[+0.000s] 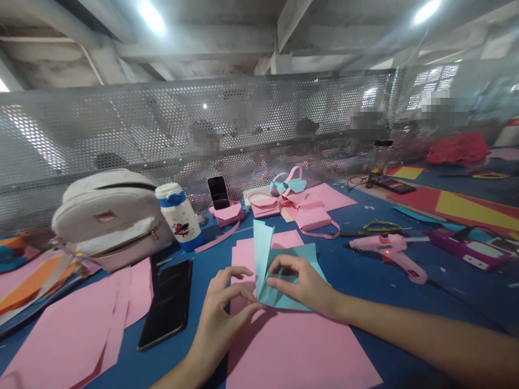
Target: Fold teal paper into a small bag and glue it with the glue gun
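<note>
A light blue sheet of paper [263,254] with creases has its left part folded up and standing. My right hand [298,281] is closed on it, thumb and forefinger pinching the paper beside the raised fold. On the left, my left hand [227,302] has its fingers curved and apart. Its thumb and forefinger tips are at the near left corner of the blue paper; whether they touch it is hard to tell. Beneath both hands lies a stack of pink paper sheets [295,351].
Left are a black phone [168,302], pink sheets [68,329], a white backpack [109,216] and a bottle [180,216]. Small pink paper bags [314,219] and an upright phone [219,192] stand behind. Right are a pink glue gun [389,248], scissors [381,227] and a purple box [470,246].
</note>
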A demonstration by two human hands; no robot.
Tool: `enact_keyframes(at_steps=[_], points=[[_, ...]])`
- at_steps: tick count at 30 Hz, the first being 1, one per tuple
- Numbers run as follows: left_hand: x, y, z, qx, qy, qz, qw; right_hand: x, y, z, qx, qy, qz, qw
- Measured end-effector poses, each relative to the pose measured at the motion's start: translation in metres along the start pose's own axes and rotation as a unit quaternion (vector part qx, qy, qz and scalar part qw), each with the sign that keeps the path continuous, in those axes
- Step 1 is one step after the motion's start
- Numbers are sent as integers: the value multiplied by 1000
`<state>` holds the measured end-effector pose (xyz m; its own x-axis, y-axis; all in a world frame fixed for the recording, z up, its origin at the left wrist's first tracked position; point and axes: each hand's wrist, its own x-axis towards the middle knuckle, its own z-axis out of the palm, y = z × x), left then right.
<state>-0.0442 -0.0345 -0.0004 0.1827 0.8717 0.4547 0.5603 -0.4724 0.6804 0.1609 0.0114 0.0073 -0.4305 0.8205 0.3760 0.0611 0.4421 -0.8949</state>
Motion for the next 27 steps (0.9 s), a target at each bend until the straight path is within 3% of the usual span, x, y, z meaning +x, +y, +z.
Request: enact_keyframes(at_steps=[6,17,27], points=[[1,1,0,12,-5,7,1000,0,-1,-1,-3,3,-2,1000],[-2,-2,-3,117,-11,100,988,1,1,-1,-5,12,-5,1000],[1,-1,-6,145,4,133,980,2,1,-2,-7,18,-5,1000]])
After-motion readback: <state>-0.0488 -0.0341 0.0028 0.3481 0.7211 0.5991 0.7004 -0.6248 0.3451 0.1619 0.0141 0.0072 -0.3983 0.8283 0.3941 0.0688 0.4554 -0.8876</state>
